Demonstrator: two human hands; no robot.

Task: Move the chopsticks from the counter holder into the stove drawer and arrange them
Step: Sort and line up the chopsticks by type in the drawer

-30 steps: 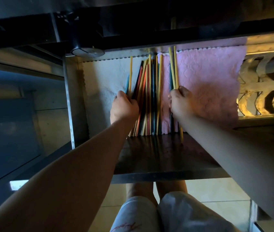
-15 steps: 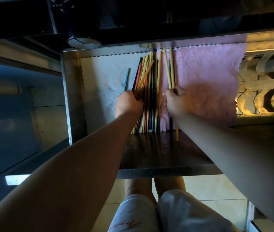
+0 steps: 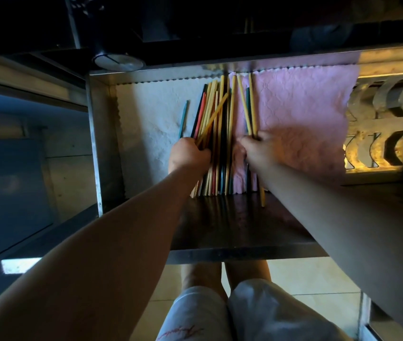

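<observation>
A pile of coloured chopsticks (image 3: 220,124), yellow, red, dark and teal, lies lengthwise in the open metal drawer (image 3: 94,134) on a white cloth (image 3: 151,114) and a pink cloth (image 3: 299,112). My left hand (image 3: 188,156) grips the left side of the pile, with one yellow stick slanting across the others. My right hand (image 3: 257,151) pinches two yellow chopsticks (image 3: 247,104) and a dark one at the pile's right side. One teal chopstick (image 3: 183,118) lies alone to the left.
A dark stove front with a round knob (image 3: 118,60) hangs over the drawer's far end. A metal rack with curved slots (image 3: 377,124) sits right of the pink cloth. The drawer's dark front panel (image 3: 240,222) is toward me, above my knees and the tiled floor.
My left hand has shifted right onto the pile and closed on its left sticks, tilting one yellow stick. My right hand has dragged its two yellow sticks slightly toward me.
</observation>
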